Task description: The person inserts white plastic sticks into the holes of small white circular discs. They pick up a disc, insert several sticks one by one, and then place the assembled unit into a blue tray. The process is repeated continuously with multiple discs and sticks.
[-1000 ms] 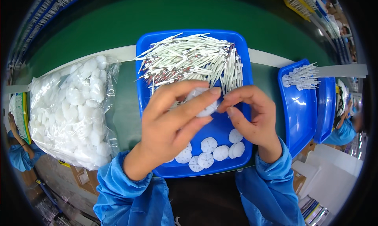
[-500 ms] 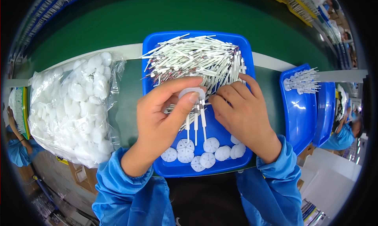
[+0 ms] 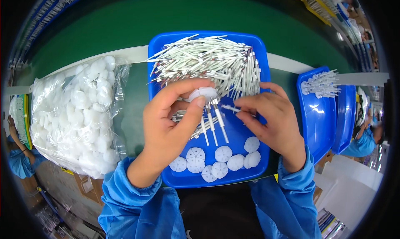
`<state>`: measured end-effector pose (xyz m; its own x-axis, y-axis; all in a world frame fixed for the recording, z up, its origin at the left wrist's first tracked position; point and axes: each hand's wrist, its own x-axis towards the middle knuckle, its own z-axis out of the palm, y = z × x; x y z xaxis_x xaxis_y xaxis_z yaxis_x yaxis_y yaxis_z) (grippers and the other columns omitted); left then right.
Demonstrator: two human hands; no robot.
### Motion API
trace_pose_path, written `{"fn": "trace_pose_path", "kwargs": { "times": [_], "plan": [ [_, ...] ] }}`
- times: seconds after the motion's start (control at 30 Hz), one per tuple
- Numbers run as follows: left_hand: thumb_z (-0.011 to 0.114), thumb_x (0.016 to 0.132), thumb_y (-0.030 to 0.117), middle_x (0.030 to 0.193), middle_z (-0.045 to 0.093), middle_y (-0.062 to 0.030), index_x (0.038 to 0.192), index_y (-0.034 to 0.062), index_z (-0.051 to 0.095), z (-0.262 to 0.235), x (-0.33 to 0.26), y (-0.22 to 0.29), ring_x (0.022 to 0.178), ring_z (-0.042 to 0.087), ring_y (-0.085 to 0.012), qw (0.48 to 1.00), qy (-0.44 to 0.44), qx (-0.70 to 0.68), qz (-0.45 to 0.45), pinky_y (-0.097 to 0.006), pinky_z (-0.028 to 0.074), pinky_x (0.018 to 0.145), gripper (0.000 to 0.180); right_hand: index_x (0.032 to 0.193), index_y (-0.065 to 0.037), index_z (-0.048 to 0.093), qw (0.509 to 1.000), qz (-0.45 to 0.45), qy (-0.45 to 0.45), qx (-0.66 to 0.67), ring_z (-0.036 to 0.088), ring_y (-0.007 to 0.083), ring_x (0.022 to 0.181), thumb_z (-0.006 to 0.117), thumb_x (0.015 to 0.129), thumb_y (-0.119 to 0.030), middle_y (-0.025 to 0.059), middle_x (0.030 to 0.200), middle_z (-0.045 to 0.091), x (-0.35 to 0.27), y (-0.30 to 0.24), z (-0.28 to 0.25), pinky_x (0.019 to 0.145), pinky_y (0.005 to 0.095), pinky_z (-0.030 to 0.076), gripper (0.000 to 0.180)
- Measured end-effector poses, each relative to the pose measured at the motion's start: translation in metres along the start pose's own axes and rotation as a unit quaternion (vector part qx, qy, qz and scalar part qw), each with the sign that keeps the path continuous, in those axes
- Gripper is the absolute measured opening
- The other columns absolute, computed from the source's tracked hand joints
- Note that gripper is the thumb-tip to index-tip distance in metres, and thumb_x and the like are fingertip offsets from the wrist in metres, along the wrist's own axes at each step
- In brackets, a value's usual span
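A white round disc (image 3: 203, 93) is pinched between the thumb and fingers of the left hand (image 3: 173, 122) above the blue tray (image 3: 246, 137), with three thin white sticks (image 3: 212, 124) hanging down from its underside. One more thin white stick (image 3: 230, 108) is gripped by the closed fingertips of the right hand (image 3: 271, 118), its tip held just beside the disc. A heap of loose sticks (image 3: 212, 62) fills the far half of the tray, several more discs (image 3: 218, 160) are spread along its near edge, and a clear bag of white discs (image 3: 77, 114) is seen to the left on the green table (image 3: 125, 26).
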<state>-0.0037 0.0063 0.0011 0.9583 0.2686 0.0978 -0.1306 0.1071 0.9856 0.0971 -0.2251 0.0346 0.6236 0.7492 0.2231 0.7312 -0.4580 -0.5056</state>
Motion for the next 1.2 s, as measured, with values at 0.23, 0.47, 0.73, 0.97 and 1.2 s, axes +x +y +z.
{"fn": "trace_pose_path", "kwargs": {
  "times": [0.23,0.47,0.73,0.97,1.2],
  "plan": [
    [0.064,0.110,0.003,0.134,0.077,-0.0174,0.141,-0.0022,0.070,-0.001,0.000,0.004,0.119,0.073,-0.0181,0.998,-0.019,0.060,0.002,-0.029,0.059,0.095,0.032,0.115,-0.007,0.083,0.940,0.023,0.118,0.319,0.076,0.0190,0.086,0.089,0.084,0.006,0.0088,0.097,0.079,0.004,-0.003,0.006,0.080,0.0315,0.060,0.034],
    [0.062,0.111,0.002,0.136,0.076,-0.0217,0.144,-0.0041,0.067,0.002,-0.003,0.004,0.123,0.073,-0.0217,0.999,-0.018,0.041,0.010,-0.032,0.059,0.100,0.035,0.111,-0.006,0.082,0.969,0.036,0.110,0.217,0.067,0.0137,0.063,0.085,0.086,0.003,0.0052,0.080,0.074,0.005,-0.012,0.037,0.059,0.0286,0.054,0.027],
    [0.064,0.110,0.001,0.140,0.073,-0.0219,0.142,-0.0060,0.067,-0.002,-0.001,0.000,0.126,0.072,-0.0248,0.995,-0.029,0.086,0.043,-0.037,0.057,0.110,0.033,0.115,-0.006,0.084,0.962,0.091,0.112,0.230,0.067,0.0080,0.056,0.083,0.092,-0.002,0.0043,0.069,0.072,-0.003,-0.015,0.035,0.053,0.0263,0.051,0.023],
    [0.066,0.108,0.000,0.133,0.075,-0.0173,0.139,-0.0047,0.071,-0.005,-0.001,-0.005,0.119,0.072,-0.0212,0.987,-0.035,0.149,0.053,-0.033,0.057,0.103,0.031,0.116,-0.004,0.083,0.954,0.122,0.093,0.259,0.067,0.0065,0.057,0.081,0.096,-0.004,0.0032,0.065,0.071,-0.004,-0.015,0.033,0.054,0.0257,0.051,0.020],
    [0.073,0.098,-0.004,0.114,0.078,-0.0120,0.130,-0.0004,0.080,0.002,0.001,0.004,0.098,0.072,-0.0162,0.952,-0.032,0.282,0.111,-0.028,0.057,0.086,0.033,0.105,-0.005,0.081,0.967,0.140,0.050,0.205,0.068,0.0137,0.055,0.085,0.095,-0.010,0.0044,0.065,0.068,0.000,-0.014,0.029,0.053,0.0290,0.050,0.011]
  ]
}}
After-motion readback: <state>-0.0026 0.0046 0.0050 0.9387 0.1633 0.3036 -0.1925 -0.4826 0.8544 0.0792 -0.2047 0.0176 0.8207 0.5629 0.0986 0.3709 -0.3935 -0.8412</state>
